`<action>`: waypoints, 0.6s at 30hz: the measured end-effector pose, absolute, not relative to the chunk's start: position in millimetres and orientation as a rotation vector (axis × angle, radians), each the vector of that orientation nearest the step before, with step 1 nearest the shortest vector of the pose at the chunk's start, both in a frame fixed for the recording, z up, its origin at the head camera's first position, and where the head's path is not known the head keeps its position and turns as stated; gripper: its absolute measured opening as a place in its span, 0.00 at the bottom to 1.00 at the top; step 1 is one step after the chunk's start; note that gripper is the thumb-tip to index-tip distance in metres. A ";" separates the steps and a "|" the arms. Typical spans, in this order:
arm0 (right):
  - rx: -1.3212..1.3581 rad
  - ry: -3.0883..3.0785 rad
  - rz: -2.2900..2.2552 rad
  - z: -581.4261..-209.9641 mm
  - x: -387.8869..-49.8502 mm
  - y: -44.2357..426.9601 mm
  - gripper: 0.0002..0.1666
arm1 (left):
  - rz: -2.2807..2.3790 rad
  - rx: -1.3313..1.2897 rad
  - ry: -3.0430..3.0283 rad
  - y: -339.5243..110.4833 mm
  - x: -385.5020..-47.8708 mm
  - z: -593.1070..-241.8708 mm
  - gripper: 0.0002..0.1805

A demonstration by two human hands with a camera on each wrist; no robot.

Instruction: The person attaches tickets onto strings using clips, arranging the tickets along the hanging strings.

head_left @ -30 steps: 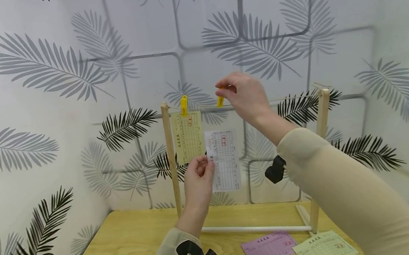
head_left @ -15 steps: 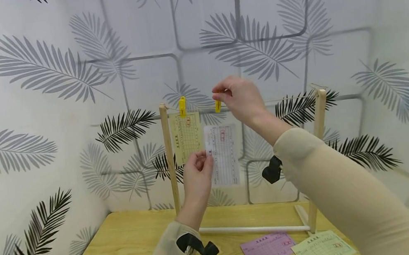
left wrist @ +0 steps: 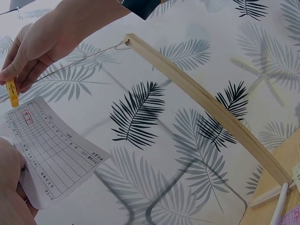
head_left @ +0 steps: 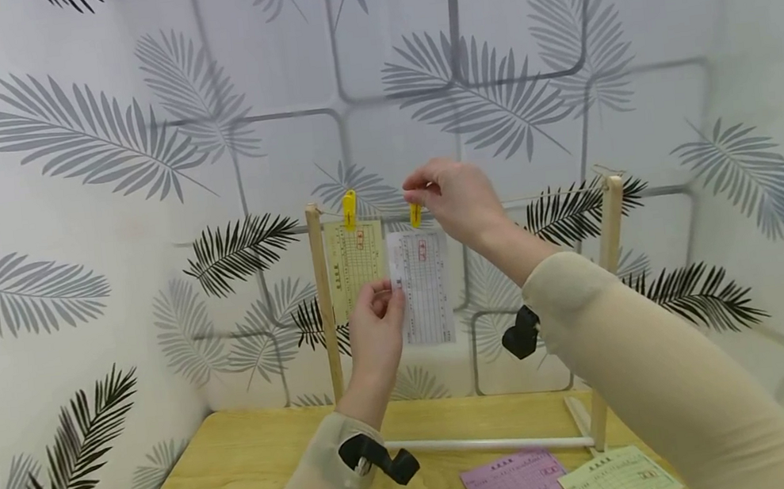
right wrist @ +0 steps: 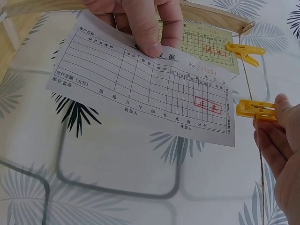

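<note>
Hanging comes first: one pale yellow paper receipt slip [head_left: 360, 262] is already up on the thin brown string [left wrist: 93, 56], held by a yellow plastic clothespin [head_left: 349, 211] beside the left wooden post [head_left: 325, 307]. A white paper receipt slip [head_left: 427, 304], upright just below the string and near the desk's [head_left: 264, 457] far edge, looks to be mid-fixing. Its top edge meets or nearly meets the tip of a second yellow clothespin [head_left: 415, 216]; whether that bites the paper I cannot tell. A purple paper slip [head_left: 512, 483] and a pale green paper slip [head_left: 619, 479] lie flat towards the desk's right edge, not yet hung, so the work seems less than half done.

The left hand [head_left: 373, 326] pinches the white slip by its left edge between thumb and fingers, its forearm rising steeply. The right hand [head_left: 455, 199], held higher, pinches the second clothespin between thumb and fingers, its forearm slanting up from the right, in front of the right wooden post [head_left: 612, 225].
</note>
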State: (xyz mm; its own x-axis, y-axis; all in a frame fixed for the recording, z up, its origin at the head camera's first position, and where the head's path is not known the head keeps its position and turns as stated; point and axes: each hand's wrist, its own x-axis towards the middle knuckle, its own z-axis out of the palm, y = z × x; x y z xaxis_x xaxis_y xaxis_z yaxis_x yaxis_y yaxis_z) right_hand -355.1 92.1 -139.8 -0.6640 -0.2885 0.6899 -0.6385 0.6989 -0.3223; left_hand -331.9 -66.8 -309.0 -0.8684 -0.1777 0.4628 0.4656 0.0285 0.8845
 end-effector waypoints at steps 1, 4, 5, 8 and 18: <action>0.706 -2.291 0.742 -139.9 -354.9 92.3 0.13 | -1.890 -0.294 -1.861 -66.7 -332.1 -308.4 0.08; 0.707 -2.294 0.735 -140.2 -354.7 93.3 0.13 | -1.894 -0.304 -1.856 -66.5 -332.6 -307.0 0.08; 0.709 -2.295 0.732 -140.2 -354.5 93.4 0.13 | -1.896 -0.304 -1.855 -66.5 -332.7 -306.7 0.08; 0.715 -2.300 0.723 -140.5 -354.6 93.7 0.12 | -1.897 -0.299 -1.853 -66.5 -332.8 -306.0 0.08; 0.720 -2.318 0.713 -141.2 -356.7 92.8 0.13 | -1.911 -0.302 -1.852 -67.1 -335.1 -305.5 0.09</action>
